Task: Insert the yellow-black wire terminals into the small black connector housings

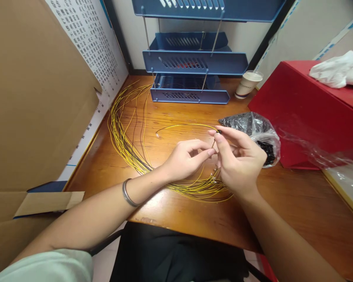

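My left hand (191, 158) pinches a thin yellow and black wire (188, 125) between thumb and forefinger. Just to its right, my right hand (238, 156) grips a small black piece (219, 132) at its fingertips, and the wire meets that piece. From there the wire arcs left over the table, ending in a small clear or metallic tip (157, 135). Much of the black piece is covered by my fingers, so its exact kind cannot be made out. Under both hands lies a looped bundle of yellow and black wires (194, 188), with shiny ends near my right palm.
A plastic bag of small black parts (253, 123) sits right of my hands, beside a red box (308, 113). Blue tiered trays (191, 96) and a paper cup (248, 84) stand at the back. A cardboard box (41, 98) borders the left side of the wooden table (176, 113).
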`<state>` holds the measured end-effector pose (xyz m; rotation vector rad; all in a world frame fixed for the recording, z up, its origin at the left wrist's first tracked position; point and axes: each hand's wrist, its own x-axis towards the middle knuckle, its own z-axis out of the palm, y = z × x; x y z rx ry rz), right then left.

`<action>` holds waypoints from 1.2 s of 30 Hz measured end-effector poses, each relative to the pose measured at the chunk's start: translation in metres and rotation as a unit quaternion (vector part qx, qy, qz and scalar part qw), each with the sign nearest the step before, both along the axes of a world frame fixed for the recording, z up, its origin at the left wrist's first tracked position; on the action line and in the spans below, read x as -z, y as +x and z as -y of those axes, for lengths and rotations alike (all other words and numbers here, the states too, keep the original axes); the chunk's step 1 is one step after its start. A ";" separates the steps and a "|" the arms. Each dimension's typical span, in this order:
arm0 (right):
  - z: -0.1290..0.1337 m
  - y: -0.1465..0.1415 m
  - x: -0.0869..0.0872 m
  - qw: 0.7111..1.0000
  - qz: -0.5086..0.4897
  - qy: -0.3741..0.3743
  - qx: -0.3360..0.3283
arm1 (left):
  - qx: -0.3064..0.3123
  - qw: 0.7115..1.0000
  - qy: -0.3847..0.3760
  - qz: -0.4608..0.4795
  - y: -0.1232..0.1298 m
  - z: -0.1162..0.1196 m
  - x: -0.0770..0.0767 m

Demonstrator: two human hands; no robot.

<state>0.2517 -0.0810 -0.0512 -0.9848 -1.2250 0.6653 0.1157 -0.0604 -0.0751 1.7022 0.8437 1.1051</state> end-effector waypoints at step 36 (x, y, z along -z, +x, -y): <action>0.001 0.000 0.001 0.997 0.072 -0.037 0.004 | -0.024 0.999 0.008 0.039 0.000 0.001 -0.003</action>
